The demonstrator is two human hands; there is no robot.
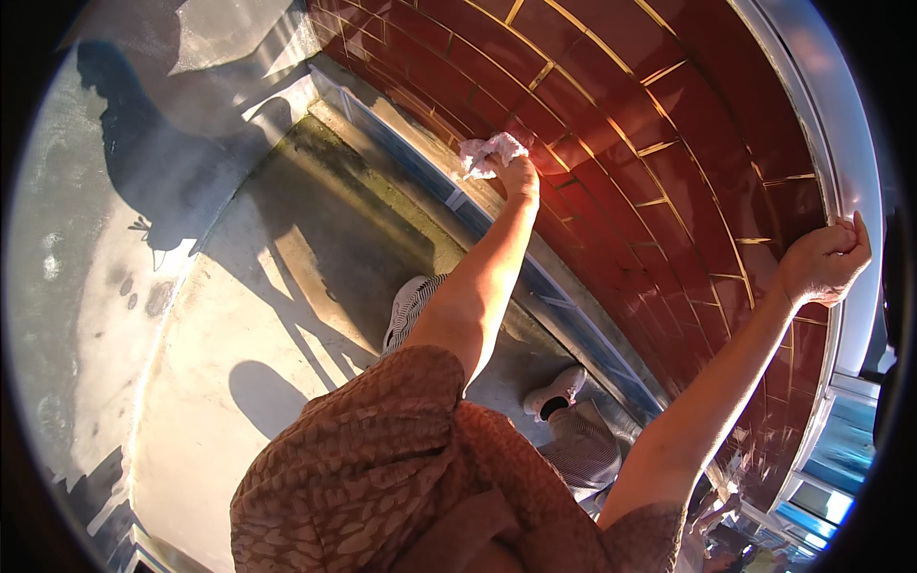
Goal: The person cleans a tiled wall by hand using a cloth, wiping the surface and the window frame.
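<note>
A crumpled pinkish-white cloth [493, 154] is bunched in the fingers of my left hand [519, 177]. That hand is low on the glossy red tiled wall [616, 154], close to its lower edge, with the arm stretched out. Beneath the cloth runs a pale ledge topping a band of blue-grey tile [423, 175]. Far to the right, my right hand [825, 261] is raised to the pale metal sill [852, 315] along the wall's upper edge. Its fingers are curled in and I see nothing in them; whether it presses on the sill is unclear.
My shoes, one [555, 392] near the wall base and one [408, 304] farther left, stand on the concrete floor [208, 344]. My shadow falls leftward. Blue-tinted window panes [834, 437] are at lower right, above blurred clutter [723, 530].
</note>
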